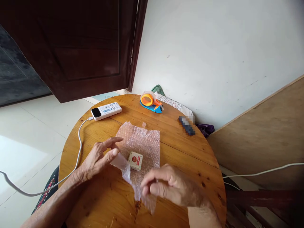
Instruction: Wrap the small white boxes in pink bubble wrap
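A sheet of bubble wrap (148, 144) lies on the round wooden table, its left side and near end raised and crumpled. On top of it rests a small cream block with rounded corners and red print (135, 161); whether it is a box or a stack of cards I cannot tell. My left hand (101, 158) hovers at the wrap's left edge, thumb and fingers apart, the thumb close to the raised flap. At the near end, the curled fingers and thumb of my right hand (166, 185) close on the edge of the bubble wrap.
An orange and blue tape dispenser (151, 103) stands at the table's far side. A white power bank (106, 110) with a white cable (79, 148) sits at far left. Toward the right edge lies a dark, pixelated object (186, 125). The wall (213, 57) rises behind.
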The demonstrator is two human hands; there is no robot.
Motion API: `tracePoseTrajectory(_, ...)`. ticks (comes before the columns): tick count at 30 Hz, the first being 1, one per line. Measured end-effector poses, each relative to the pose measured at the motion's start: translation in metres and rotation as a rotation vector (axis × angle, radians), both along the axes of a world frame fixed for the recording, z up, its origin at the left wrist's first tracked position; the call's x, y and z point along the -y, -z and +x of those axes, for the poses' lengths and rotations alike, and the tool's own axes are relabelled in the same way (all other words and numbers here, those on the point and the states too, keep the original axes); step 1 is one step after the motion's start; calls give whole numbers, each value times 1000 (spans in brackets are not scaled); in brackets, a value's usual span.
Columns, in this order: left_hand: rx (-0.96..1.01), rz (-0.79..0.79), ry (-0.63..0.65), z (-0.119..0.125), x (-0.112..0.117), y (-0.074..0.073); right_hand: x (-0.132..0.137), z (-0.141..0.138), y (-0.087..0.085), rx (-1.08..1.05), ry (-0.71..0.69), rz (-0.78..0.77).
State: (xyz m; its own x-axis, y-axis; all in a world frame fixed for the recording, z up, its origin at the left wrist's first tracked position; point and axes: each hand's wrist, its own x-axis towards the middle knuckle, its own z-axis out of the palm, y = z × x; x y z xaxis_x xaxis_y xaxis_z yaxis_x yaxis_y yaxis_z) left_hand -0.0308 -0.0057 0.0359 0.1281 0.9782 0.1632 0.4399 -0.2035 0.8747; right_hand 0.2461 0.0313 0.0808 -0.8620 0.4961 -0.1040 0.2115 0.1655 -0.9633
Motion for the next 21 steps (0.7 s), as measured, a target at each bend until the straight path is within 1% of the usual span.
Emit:
tracePoseTrajectory(1, 11, -61, 52, -2, 3, -3, 3, -2, 1, 22, -102, -17)
tracePoseTrajectory(2, -15, -122, 108, -4, 6, -5, 5, -4, 4, 58, -164, -26)
tracePoseTrajectory(3, -77, -175, 152, -6, 9, -7, 7, -6, 7, 102, -189, -38)
tracePoseTrajectory(5, -252, -242, 196, -9, 16, -12, 7, -10, 12, 169, -153, -79)
tracePoseTrajectory(6, -329, -242, 184, -9, 20, -15, 6, -11, 14, 168, -91, -86)
tracePoseTrajectory(7, -388, -222, 148, -9, 23, -17, 4, -11, 14, 147, -2, -67)
tracePoseTrajectory(8, -427, -186, 98, -9, 26, -20, 2, -12, 14, 112, 108, -16)
tracePoseTrajectory(10, -467, -80, -3, -6, 29, -23, -1, -13, 14, 49, 312, 155)
tracePoseTrajectory(11, -482, -20, -40, -3, 30, -23, -2, -14, 14, 36, 373, 242)
tracePoseTrajectory(12, -497, 38, -59, 1, 30, -22, -3, -17, 16, 39, 397, 315)
tracePoseTrajectory(14, -528, 120, -34, 11, 28, -13, -1, -25, 25, 85, 373, 424)
tracePoseTrajectory(16, -544, 163, 31, 21, 26, 3, 1, -34, 35, 165, 358, 527)
tracePoseTrajectory(18, -545, 162, 102, 29, 25, 21, 2, -40, 42, 246, 363, 609)
tracePoseTrajectory(19, -548, 144, 134, 31, 24, 30, 1, -40, 43, 268, 361, 625)
tracePoseTrajectory(21, -562, 117, 120, 34, 24, 43, -3, -33, 38, 281, 385, 619)
